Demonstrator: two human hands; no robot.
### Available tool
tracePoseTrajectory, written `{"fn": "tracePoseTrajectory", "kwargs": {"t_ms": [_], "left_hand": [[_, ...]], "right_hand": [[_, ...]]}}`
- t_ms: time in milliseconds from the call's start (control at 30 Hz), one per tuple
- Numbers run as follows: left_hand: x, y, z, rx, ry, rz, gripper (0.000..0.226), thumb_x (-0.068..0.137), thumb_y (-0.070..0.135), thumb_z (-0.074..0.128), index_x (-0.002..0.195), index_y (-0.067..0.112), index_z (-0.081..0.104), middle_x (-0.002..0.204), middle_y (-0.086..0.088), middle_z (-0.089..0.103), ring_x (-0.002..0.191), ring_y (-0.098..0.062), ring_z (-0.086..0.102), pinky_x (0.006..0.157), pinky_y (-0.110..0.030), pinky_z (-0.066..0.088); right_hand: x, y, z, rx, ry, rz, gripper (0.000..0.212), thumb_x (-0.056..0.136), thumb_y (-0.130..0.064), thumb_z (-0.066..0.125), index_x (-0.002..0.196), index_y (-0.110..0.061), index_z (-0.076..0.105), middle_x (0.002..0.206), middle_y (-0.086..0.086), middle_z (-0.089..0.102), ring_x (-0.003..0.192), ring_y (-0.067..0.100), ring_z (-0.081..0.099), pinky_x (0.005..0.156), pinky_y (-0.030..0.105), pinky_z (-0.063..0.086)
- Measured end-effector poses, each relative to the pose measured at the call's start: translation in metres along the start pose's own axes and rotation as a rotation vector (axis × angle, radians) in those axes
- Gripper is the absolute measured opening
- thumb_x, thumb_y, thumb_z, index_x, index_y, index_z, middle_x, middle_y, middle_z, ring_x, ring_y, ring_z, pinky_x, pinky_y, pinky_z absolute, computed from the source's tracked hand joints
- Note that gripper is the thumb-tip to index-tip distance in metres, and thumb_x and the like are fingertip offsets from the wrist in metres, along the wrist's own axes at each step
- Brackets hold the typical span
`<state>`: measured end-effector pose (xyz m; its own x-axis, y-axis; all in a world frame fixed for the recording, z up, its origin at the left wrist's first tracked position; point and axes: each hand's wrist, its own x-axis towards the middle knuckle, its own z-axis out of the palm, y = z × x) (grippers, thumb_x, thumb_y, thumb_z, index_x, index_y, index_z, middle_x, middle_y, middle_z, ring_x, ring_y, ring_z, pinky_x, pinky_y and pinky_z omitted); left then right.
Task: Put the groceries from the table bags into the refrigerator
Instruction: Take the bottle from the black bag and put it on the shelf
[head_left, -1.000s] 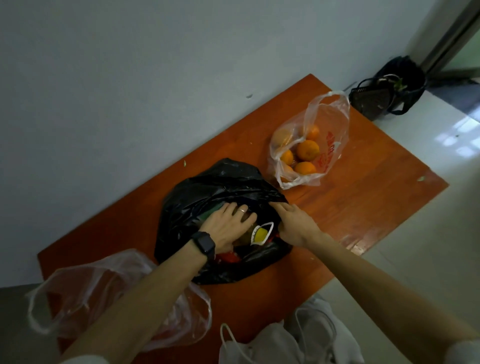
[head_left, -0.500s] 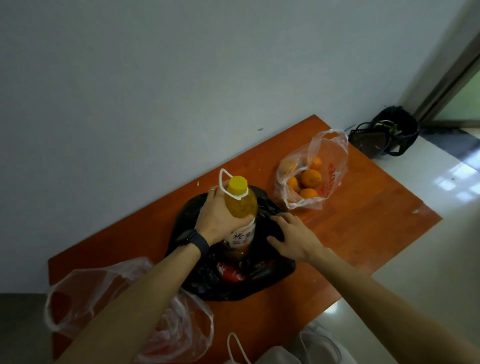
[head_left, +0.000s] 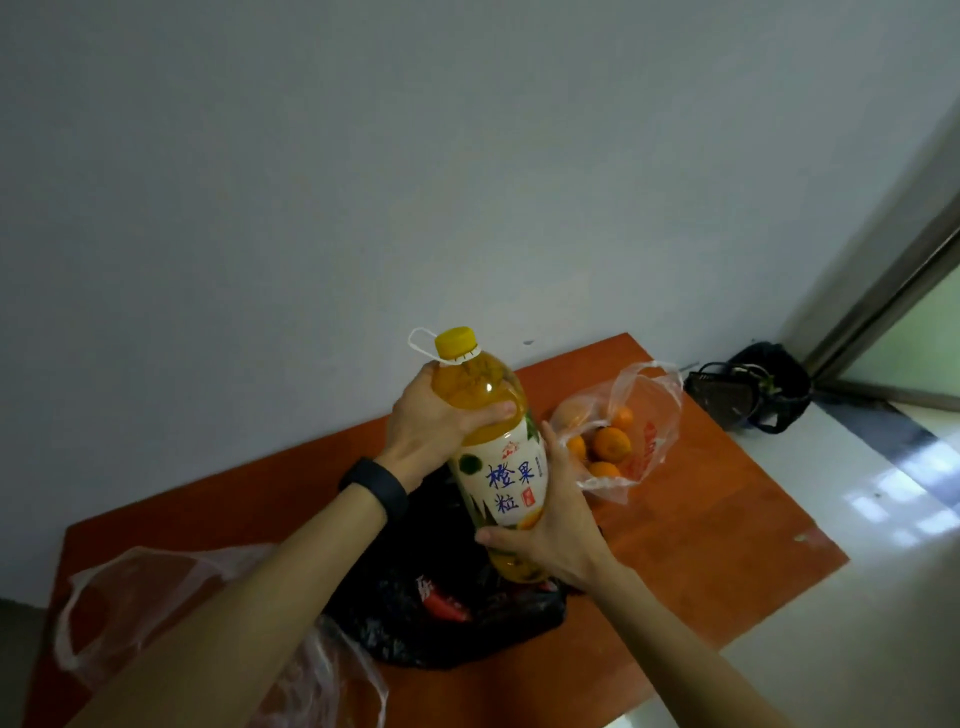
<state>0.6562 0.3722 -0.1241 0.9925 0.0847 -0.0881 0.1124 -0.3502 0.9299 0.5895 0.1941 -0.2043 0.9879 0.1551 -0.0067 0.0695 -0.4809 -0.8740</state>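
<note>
The left hand (head_left: 431, 415) is gripping the shoulder of a big bottle (head_left: 498, 467) of orange drink, fingers and thumb curling round it just under the yellow cap (head_left: 455, 340). The right hand (head_left: 550, 530) is cupping the lower part of the bottle, with its thumb lying across the front below the label and its fingers wrapping round the far side. The bottle is hanging in the air above the black bag (head_left: 395, 613), tilting slightly with the cap towards the wall.

Half a second ago only the left hand was holding the bottle, whose base was still down in the black bag, and the right hand was pressing on the bag's rim. Now the bottle is riding higher and clear of the bag, and the right hand has left the rim to take hold of it. The black bag is lying open on the orange table (head_left: 701, 545), showing a red packet (head_left: 447, 603) inside. A clear bag (head_left: 654, 410) of oranges (head_left: 612, 442) is sitting just beyond it, unmoved.
</note>
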Motion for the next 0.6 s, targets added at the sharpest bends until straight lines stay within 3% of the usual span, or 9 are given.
{"fn": "tracePoseTrajectory", "kwargs": {"t_ms": [100,267,400,467,600], "left_hand": [[0.004,0.029,-0.006,-0.042,-0.023,0.037,0.097,0.037,0.07,0.083,0.123,0.033,0.056,0.114,0.012,0.067,0.104,-0.013,0.064,0.092,-0.044,0.055],[-0.002,0.071,0.006,-0.148,-0.113,0.123,0.098,0.058,0.049,0.091,0.137,0.025,0.038,0.128,0.003,0.056,0.112,-0.017,0.058,0.093,-0.039,0.053],[-0.02,0.096,0.033,-0.267,-0.283,0.172,0.104,0.055,0.055,0.084,0.139,0.027,0.031,0.131,0.003,0.051,0.11,-0.014,0.056,0.079,-0.025,0.054],[-0.035,0.098,0.054,-0.293,-0.386,0.207,0.097,0.056,0.046,0.084,0.134,0.031,0.029,0.124,0.008,0.051,0.104,-0.008,0.058,0.068,-0.018,0.055],[-0.068,0.114,0.126,-0.269,-0.544,0.347,0.077,0.063,0.023,0.092,0.114,0.055,0.043,0.106,0.017,0.069,0.1,-0.008,0.068,0.08,-0.034,0.06]], "right_hand": [[-0.001,-0.02,-0.015,0.068,0.072,-0.089,0.128,0.055,-0.054,0.094,0.152,-0.039,0.012,0.139,-0.013,0.049,0.126,0.009,0.052,0.097,0.04,0.054],[-0.014,-0.048,-0.048,0.04,0.238,-0.151,0.113,0.06,-0.038,0.094,0.149,-0.034,0.024,0.122,-0.017,0.058,0.107,0.003,0.063,0.079,0.027,0.06],[-0.042,-0.049,-0.083,0.085,0.404,-0.14,0.111,0.061,-0.036,0.094,0.149,-0.034,0.026,0.121,-0.016,0.061,0.103,0.005,0.067,0.073,0.026,0.06],[-0.059,-0.046,-0.099,0.112,0.457,-0.128,0.113,0.061,-0.029,0.094,0.151,-0.031,0.027,0.122,-0.018,0.06,0.105,0.007,0.066,0.074,0.025,0.06],[-0.106,-0.034,-0.143,0.124,0.573,-0.076,0.109,0.061,-0.023,0.094,0.148,-0.029,0.029,0.116,-0.028,0.058,0.105,0.003,0.065,0.073,0.021,0.058]]}}
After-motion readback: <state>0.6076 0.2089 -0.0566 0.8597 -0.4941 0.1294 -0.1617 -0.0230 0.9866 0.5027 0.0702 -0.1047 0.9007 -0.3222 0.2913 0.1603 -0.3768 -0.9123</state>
